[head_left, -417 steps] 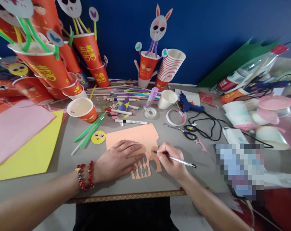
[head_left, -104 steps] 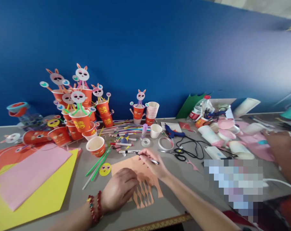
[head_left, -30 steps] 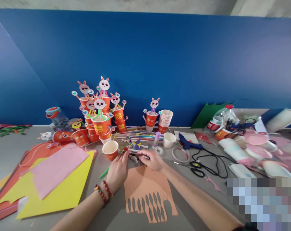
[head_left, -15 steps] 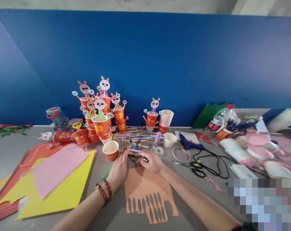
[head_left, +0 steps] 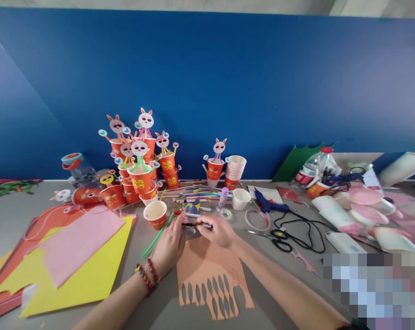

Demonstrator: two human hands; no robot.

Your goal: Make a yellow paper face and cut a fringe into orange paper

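A dark marker pen [head_left: 190, 224] lies sideways between my two hands, just beyond the orange paper. My right hand [head_left: 217, 230] is closed round one end of it, fingers curled. At the other end, the bent fingers of my left hand [head_left: 173, 240] pinch the pen; their tips are partly hidden. Below both hands rests a sheet of orange paper [head_left: 205, 261] with rows of leaf-shaped cut-outs along its near edge. A green pipe cleaner [head_left: 157, 238] lies left of my left hand. An orange paper cup [head_left: 155, 215] stands behind that hand.
Several decorated rabbit-faced cups [head_left: 139, 176] are stacked at the back left. Yellow paper [head_left: 101, 275] and pink paper [head_left: 80, 243] lie left. To the right are scissors [head_left: 279, 240], a tape roll [head_left: 257, 221] and a blue glue gun [head_left: 271, 204] with a looping black cord.
My right hand has shifted slightly along the pen, with its fingers more curled over it. My left hand stays almost in place. The whole view has shifted slightly.
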